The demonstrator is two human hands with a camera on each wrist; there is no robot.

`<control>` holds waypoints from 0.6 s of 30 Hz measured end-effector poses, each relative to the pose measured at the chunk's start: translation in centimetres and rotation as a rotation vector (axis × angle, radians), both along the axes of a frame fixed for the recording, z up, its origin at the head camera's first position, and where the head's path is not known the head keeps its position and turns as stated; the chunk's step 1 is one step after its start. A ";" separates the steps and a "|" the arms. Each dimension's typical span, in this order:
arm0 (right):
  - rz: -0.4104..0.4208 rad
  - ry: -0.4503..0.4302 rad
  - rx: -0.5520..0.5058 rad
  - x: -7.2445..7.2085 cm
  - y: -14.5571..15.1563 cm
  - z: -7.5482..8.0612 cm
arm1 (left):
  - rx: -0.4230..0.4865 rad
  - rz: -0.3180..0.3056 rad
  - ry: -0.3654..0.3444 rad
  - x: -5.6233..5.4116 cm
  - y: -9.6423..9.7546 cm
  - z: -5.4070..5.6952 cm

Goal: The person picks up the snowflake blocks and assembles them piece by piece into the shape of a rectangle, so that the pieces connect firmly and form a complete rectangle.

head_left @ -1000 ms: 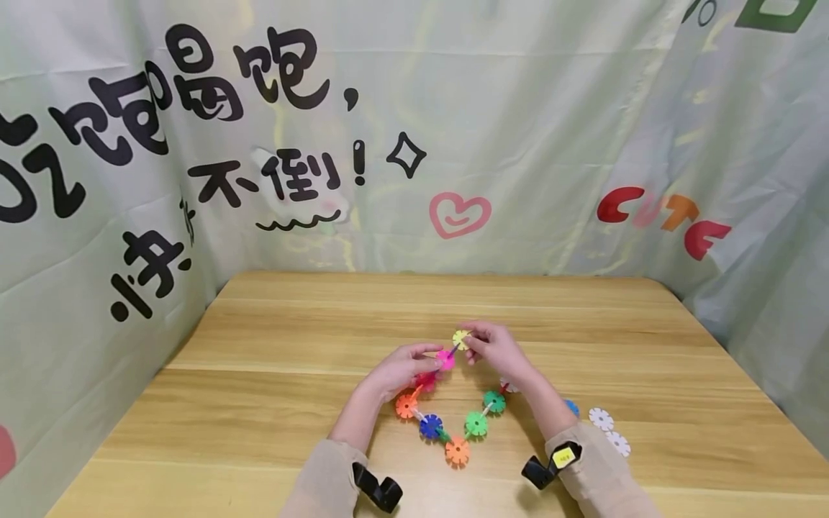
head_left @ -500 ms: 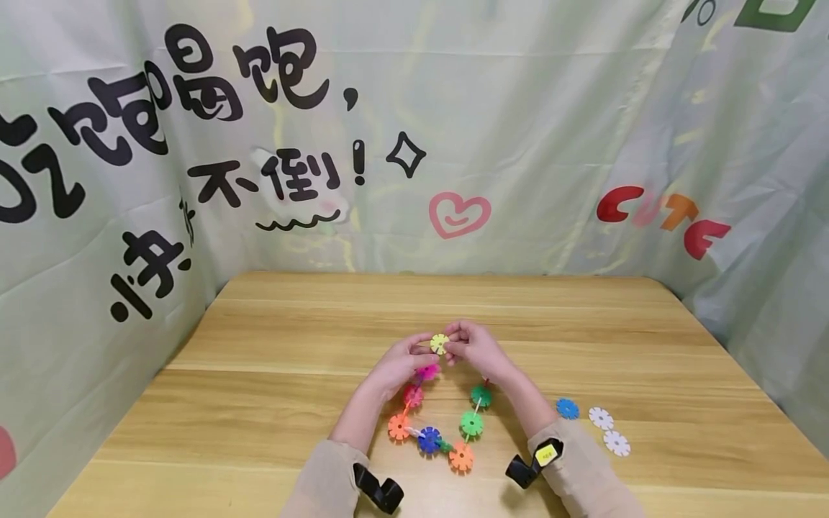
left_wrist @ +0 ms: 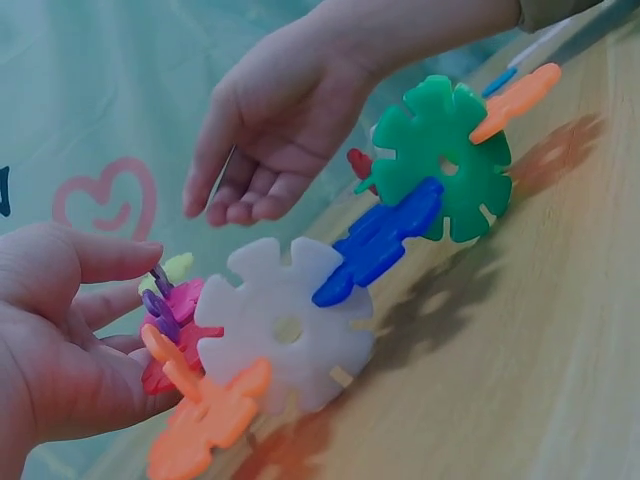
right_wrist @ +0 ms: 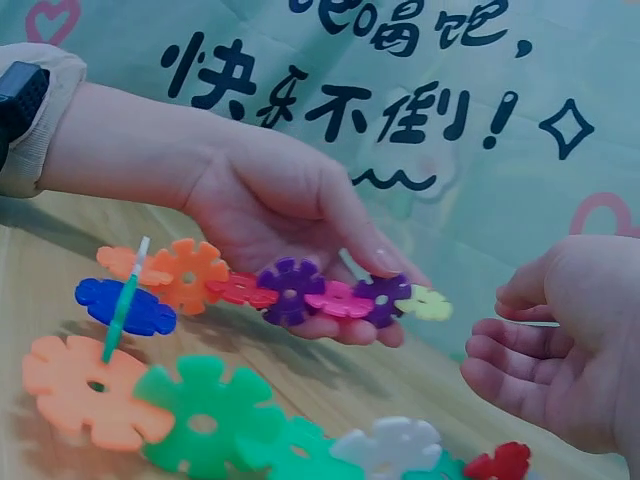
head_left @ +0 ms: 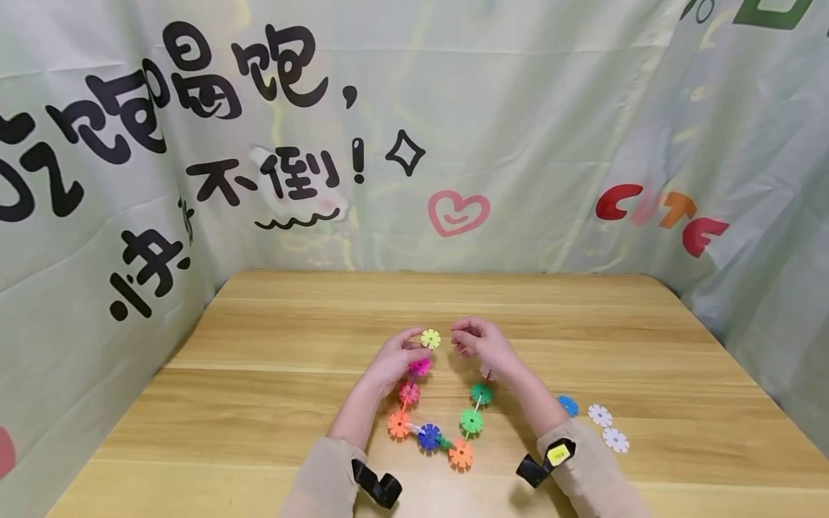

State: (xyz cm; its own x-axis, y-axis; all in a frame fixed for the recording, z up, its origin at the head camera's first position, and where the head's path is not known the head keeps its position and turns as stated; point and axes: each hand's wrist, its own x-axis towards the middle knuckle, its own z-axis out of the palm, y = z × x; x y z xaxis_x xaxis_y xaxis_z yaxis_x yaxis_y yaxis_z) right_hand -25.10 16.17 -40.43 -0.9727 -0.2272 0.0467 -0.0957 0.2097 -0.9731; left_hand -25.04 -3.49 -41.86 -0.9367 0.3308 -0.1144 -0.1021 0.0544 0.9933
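My left hand (head_left: pixel 395 361) pinches a chain of interlocking plastic snowflake discs near its far end. In the right wrist view, the thumb is at a purple disc (right_wrist: pixel 383 298) and a yellow disc (right_wrist: pixel 431 302) sticks out past the fingertips. From there the chain bends round through a pink disc (head_left: pixel 420 367), a blue disc (head_left: pixel 429 437) and an orange disc (head_left: pixel 461 455) to a green disc (head_left: pixel 481 393). A red disc (right_wrist: pixel 500 462) is near its other end. My right hand (head_left: pixel 487 345) hovers beside the yellow end, fingers loosely curled, holding nothing.
Loose discs lie on the wooden table (head_left: pixel 311 316) right of my right forearm: a blue disc (head_left: pixel 568 406), a white disc (head_left: pixel 600 415) and a second white disc (head_left: pixel 615 439). A printed cloth curtain (head_left: pixel 518 144) stands behind and on both sides.
My right hand has let go of the yellow disc and moved slightly right. The yellow end has shifted left with my left hand, and the chain has swung a little.
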 end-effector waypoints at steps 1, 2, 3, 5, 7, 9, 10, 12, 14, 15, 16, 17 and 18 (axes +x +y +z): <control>0.000 0.005 0.005 0.1 0.2 0.1 | 0.003 0.005 -0.004 0.0 0.0 0.0; 0.000 0.008 0.008 0.2 0.5 0.2 | 0.006 0.006 -0.003 0.0 -0.1 -0.1; -0.005 0.006 0.010 0.3 0.7 0.2 | 0.011 0.008 -0.006 0.0 -0.1 -0.1; -0.014 0.008 0.016 0.4 1.3 0.3 | 0.021 0.009 -0.008 -0.1 -0.1 -0.2; -0.028 0.008 0.015 0.6 2.0 0.4 | 0.031 0.009 -0.012 -0.1 -0.2 -0.2; -0.049 0.010 0.026 0.9 2.7 0.5 | 0.042 0.008 -0.016 -0.2 -0.2 -0.2; -0.055 0.012 0.032 1.0 3.1 0.6 | 0.045 0.007 -0.015 -0.2 -0.3 -0.2; -0.069 0.018 0.043 1.3 4.0 0.7 | 0.052 0.010 -0.023 -0.2 -0.3 -0.2; -0.080 0.027 0.065 1.6 4.9 0.8 | 0.052 0.012 -0.023 -0.2 -0.4 -0.2; -0.085 0.026 0.068 1.7 5.3 0.9 | 0.051 0.012 -0.024 -0.3 -0.4 -0.2; -0.091 0.023 0.070 1.9 5.8 0.9 | 0.048 0.013 -0.023 -0.3 -0.4 -0.2; -0.098 0.022 0.074 2.0 6.3 0.9 | 0.047 0.013 -0.024 -0.2 -0.4 -0.2; -0.106 0.022 0.081 2.2 6.8 0.9 | 0.046 0.013 -0.023 -0.2 -0.4 -0.2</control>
State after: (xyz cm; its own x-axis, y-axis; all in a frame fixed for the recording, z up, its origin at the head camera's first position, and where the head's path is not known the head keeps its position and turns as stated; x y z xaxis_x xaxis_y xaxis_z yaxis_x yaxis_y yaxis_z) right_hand -22.94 22.94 -39.55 -0.9905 -0.1266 0.0544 -0.0902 0.2973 -0.9505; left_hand -25.28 -3.91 -42.03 -0.9384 0.3237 -0.1207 -0.1251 0.0072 0.9921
